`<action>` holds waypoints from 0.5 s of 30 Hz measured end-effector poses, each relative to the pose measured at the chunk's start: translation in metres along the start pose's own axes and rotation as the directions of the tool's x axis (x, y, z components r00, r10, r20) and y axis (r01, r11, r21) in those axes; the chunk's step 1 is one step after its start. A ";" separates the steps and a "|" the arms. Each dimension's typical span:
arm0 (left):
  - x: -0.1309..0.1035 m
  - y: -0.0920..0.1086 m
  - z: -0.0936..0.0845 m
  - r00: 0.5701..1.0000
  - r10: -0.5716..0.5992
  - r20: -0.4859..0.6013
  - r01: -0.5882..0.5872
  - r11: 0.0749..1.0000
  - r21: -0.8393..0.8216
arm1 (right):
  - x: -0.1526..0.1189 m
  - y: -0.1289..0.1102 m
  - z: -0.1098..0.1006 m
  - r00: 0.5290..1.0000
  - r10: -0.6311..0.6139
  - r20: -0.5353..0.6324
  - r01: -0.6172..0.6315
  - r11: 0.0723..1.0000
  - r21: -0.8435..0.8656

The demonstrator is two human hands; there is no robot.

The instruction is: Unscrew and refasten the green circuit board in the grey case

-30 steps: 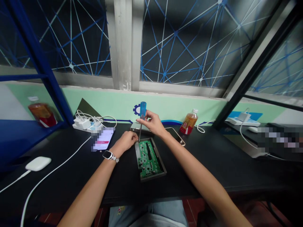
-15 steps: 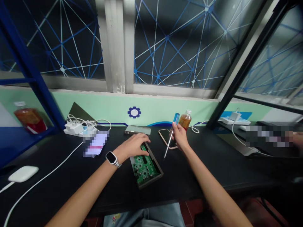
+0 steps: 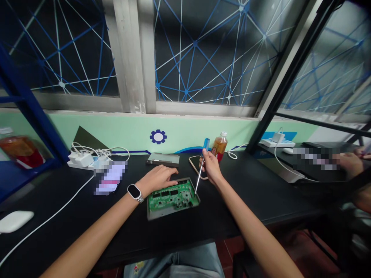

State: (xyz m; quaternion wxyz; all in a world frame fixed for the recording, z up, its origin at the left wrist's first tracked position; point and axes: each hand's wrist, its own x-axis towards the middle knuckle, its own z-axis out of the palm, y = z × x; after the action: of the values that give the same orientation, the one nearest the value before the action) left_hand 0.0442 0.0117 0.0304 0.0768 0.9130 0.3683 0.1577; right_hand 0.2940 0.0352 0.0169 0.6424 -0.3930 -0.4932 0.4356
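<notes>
A green circuit board (image 3: 171, 197) sits in a shallow metal case (image 3: 160, 213) on the black desk. My left hand (image 3: 159, 178) rests over the case's far left edge, fingers stretched out and apart. My right hand (image 3: 211, 166) is closed around a screwdriver (image 3: 199, 175) with a blue handle and a long metal shaft. The shaft slants down, and its tip is at the right end of the board; whether it touches a screw is too small to tell. Behind the case lies a flat grey metal cover (image 3: 163, 159).
A phone (image 3: 194, 164) lies partly behind my right hand, near a drink bottle (image 3: 220, 144). Another phone (image 3: 111, 178) and a white power strip (image 3: 84, 160) are on the left, with a cable running forward. A co-worker's hand (image 3: 352, 162) shows far right.
The case with the board has turned from lengthwise to crosswise. My right hand has lowered the screwdriver tip to the board's right end. The view has shifted slightly right.
</notes>
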 end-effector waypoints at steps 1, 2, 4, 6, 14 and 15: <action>-0.004 -0.004 0.000 1.000 -0.026 0.001 0.026 1.000 -0.003 | -0.001 0.001 0.001 1.000 0.002 0.001 -0.002 1.000 -0.004; -0.008 -0.008 0.000 0.999 -0.052 0.002 0.052 0.999 -0.017 | -0.002 0.002 0.003 1.000 0.005 0.006 -0.005 1.000 -0.008; -0.015 -0.016 0.001 0.995 -0.098 0.013 0.098 0.993 -0.062 | -0.005 0.004 0.007 0.999 0.021 0.024 -0.021 1.000 -0.020; -0.022 -0.022 0.002 0.990 -0.140 0.026 0.142 0.983 -0.114 | -0.009 0.005 0.012 0.998 0.045 0.048 -0.043 0.999 -0.031; -0.038 -0.031 -0.002 0.976 -0.214 0.026 0.216 0.961 -0.171 | -0.020 0.016 0.024 0.986 0.100 0.131 -0.097 0.995 -0.033; -0.040 -0.031 -0.003 0.978 -0.209 0.024 0.210 0.964 -0.163 | -0.021 0.017 0.024 0.985 0.107 0.133 -0.103 0.994 -0.035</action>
State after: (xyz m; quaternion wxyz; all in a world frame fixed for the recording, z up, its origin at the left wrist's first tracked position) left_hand -0.0034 0.0062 0.0158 0.1694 0.8599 0.4482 0.1757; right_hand 0.2646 0.0224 -0.0003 0.5782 -0.3973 -0.5199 0.4874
